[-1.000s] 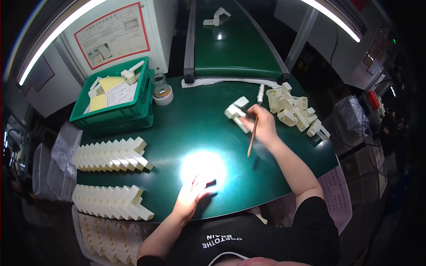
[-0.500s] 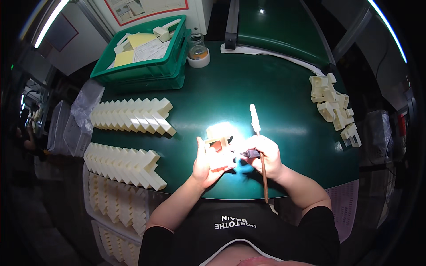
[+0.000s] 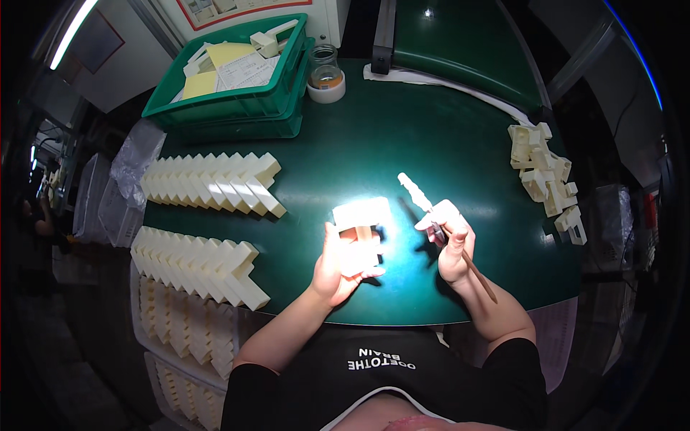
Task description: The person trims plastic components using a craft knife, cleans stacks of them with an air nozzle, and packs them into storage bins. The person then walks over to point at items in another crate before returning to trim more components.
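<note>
My left hand is closed around a cream plastic part, a squarish frame-like piece washed out by bright light. Its thumb stands up along the near side and its fingers curl beneath. Apart from it, to the right, my right hand grips a thin brown stick that slants across the palm toward the forearm. A lumpy white wrapped tip on the stick points up and left. Between thumb and fingers of that hand sits a small dark tool, mostly hidden.
Two rows of nested cream angled parts lie on the green table at left. A loose pile of cream parts lies at right. Behind stand a green crate with papers, and a glass jar by a tape roll.
My right hand has drawn away from the part to the right, taking the small dark tool along. The stick has turned from nearly upright to slanting. My left hand still holds the part.
</note>
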The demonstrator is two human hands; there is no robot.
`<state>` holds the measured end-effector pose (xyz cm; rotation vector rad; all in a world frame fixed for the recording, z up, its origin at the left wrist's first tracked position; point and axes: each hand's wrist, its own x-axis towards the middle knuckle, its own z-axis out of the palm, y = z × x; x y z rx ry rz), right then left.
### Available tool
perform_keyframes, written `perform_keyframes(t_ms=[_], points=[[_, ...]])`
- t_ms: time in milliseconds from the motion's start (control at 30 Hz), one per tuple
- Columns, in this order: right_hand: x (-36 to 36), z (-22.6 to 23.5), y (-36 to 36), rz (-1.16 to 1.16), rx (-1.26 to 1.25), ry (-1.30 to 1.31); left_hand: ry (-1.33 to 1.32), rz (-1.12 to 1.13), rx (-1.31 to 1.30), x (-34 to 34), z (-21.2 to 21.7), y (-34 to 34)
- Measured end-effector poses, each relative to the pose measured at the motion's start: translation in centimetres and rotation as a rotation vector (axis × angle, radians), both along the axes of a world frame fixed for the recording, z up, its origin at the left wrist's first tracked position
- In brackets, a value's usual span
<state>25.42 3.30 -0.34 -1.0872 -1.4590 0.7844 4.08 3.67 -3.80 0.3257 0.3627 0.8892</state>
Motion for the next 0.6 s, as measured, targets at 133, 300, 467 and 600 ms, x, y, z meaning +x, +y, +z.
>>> perform_keyframes(t_ms=[133,300,467,600], points=[[-2.6,1.1,-0.7,0.174,0.317,-0.025,0.579,0.24,0.45,1.4,0.5,-0.4],[-2.4,0.2,-1.0,0.17,-0.023,0.083,0.752,0.279,0.464,0.8,-0.9,-1.0],[-3.3,-1.4,-1.0,0.18,0.35,0.178,0.788,0.296,0.676,0.9,-1.1,-1.0],[-1.0,-0.8,-2.6,0.122,-0.029,0.23,0.989,0.555,0.86,3.1,-2.1,-0.7]])
